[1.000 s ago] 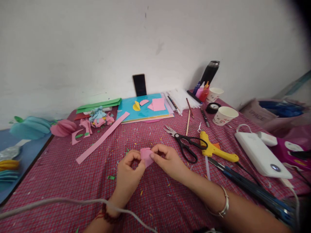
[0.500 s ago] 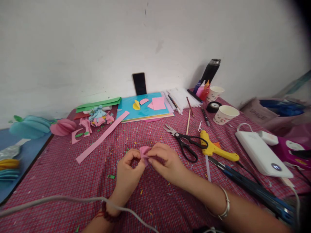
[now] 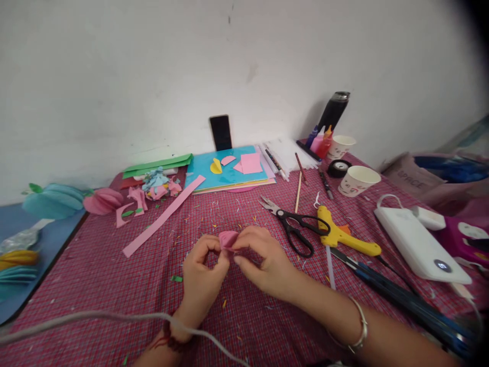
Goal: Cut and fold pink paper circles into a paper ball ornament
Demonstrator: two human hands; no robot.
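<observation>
Between my two hands, above the checked cloth, is a small folded piece of pink paper (image 3: 228,238). My left hand (image 3: 204,265) pinches its left side between thumb and fingers. From the right, my right hand (image 3: 263,261) grips the paper's other edge with its fingertips; the thumb sits a little lower. The fingers partly hide the paper's lower end. A long pink paper strip (image 3: 164,216) lies to the left of my hands. Black-handled scissors (image 3: 294,224), blades parted, rest just beyond my right hand.
At right lie a yellow glue gun (image 3: 344,238), a blue-black long tool (image 3: 405,298) and a white power bank (image 3: 418,244). Paper cups (image 3: 359,181) stand behind. Folded paper pumpkins (image 3: 53,200) sit at left. A grey cable (image 3: 114,316) crosses the front. A phone (image 3: 220,132) leans on the wall.
The pink paper has turned slightly in my fingers and now shows a rounded, folded face. My right thumb has come a little away from it. The whole view has shifted slightly.
</observation>
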